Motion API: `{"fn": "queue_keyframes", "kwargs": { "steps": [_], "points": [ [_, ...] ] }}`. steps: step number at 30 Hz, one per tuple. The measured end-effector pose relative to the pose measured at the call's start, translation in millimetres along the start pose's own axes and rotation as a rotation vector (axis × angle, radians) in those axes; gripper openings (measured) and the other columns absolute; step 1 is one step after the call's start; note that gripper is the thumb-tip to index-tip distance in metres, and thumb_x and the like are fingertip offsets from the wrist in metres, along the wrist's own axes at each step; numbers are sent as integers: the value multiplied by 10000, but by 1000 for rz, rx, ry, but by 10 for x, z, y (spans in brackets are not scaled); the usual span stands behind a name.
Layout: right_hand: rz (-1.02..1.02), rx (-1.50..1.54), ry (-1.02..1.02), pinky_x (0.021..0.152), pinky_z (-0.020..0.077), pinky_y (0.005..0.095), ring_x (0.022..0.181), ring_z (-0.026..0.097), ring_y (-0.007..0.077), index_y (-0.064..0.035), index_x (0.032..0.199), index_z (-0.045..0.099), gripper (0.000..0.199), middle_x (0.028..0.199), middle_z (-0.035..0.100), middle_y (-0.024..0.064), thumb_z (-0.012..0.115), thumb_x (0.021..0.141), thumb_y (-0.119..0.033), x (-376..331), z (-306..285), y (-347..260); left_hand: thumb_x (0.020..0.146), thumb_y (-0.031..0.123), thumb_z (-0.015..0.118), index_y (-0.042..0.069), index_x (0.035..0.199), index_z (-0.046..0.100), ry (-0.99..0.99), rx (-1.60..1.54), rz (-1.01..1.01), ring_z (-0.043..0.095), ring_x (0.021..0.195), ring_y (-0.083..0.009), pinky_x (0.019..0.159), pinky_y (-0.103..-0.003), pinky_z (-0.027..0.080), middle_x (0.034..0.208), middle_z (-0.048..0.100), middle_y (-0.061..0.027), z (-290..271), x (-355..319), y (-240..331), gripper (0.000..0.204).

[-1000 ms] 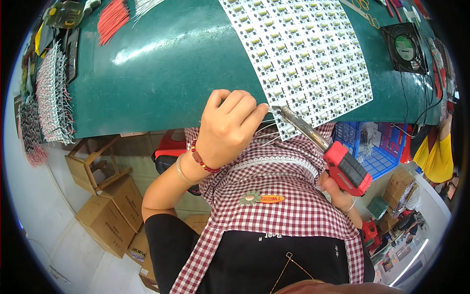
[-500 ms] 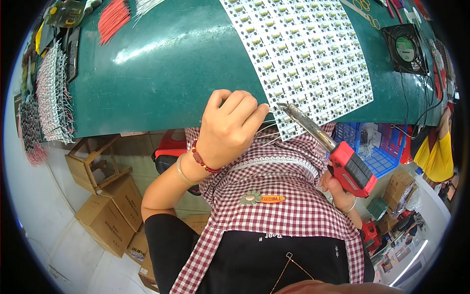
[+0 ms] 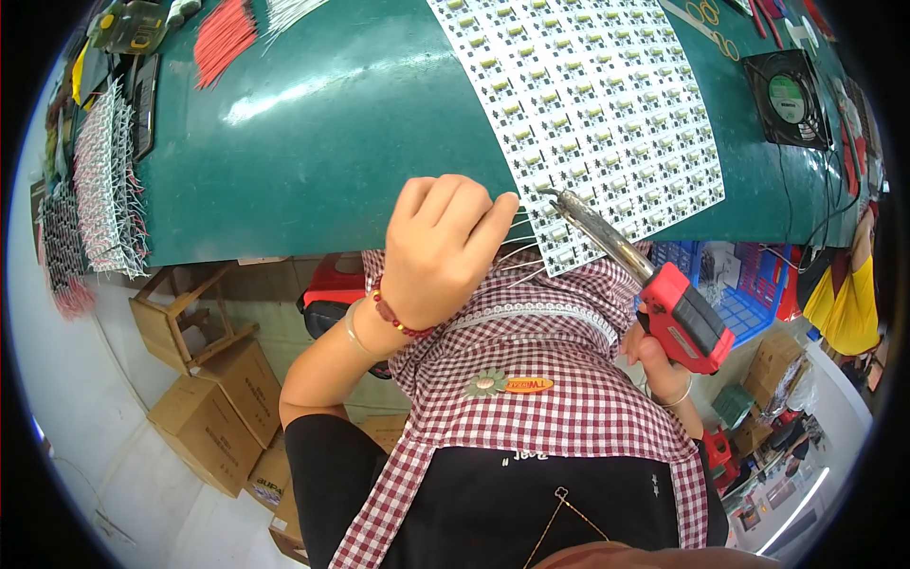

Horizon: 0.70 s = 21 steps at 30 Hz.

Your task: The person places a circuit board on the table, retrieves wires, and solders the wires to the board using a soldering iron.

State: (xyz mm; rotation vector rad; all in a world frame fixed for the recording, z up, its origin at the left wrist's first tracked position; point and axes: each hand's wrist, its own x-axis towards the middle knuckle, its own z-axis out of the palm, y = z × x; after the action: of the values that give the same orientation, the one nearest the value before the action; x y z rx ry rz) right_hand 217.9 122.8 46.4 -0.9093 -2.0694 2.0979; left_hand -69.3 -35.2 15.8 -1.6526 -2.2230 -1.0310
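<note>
A white sheet of small circuit boards lies on the green table, its near corner jutting past the front edge. My left hand is closed in a pinch beside the sheet's left edge, on what looks like a thin white wire, mostly hidden by the fingers. Several white wires stick out from that edge, below my fingertips. My right hand grips a red and black soldering iron from below, its fingers partly covered. The iron's dark bent tip is over the sheet's left edge, close to my left fingertips.
Bundles of red wires and white wires lie at the back left. Twisted wire bunches hang at the left end. A black fan stands at the right. Below are a blue basket and cardboard boxes.
The iron's tip has shifted slightly away from me along the sheet's left edge. My left fingertips have moved up a little, and more of the white wires shows below them.
</note>
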Motion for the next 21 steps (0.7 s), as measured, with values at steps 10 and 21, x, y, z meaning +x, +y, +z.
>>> {"fn": "queue_keyframes", "kwargs": {
  "steps": [10,21],
  "points": [
    [54,-192,31,667,481,347,734,626,196,-7,1046,672,215,841,656,67,698,842,-66,-40,-83,122,703,54,661,-6,941,681,-77,12,35,574,781,-202,702,-344,440,799,523,-49,43,-10,-33,246],
    [-34,-477,30,631,478,361,723,637,276,-22,951,682,198,841,675,93,719,757,-10,-169,-188,321,639,-23,700,4,939,712,-67,-8,2,562,733,-210,682,-346,422,755,496,-42,51,8,-7,301]
  ]
}}
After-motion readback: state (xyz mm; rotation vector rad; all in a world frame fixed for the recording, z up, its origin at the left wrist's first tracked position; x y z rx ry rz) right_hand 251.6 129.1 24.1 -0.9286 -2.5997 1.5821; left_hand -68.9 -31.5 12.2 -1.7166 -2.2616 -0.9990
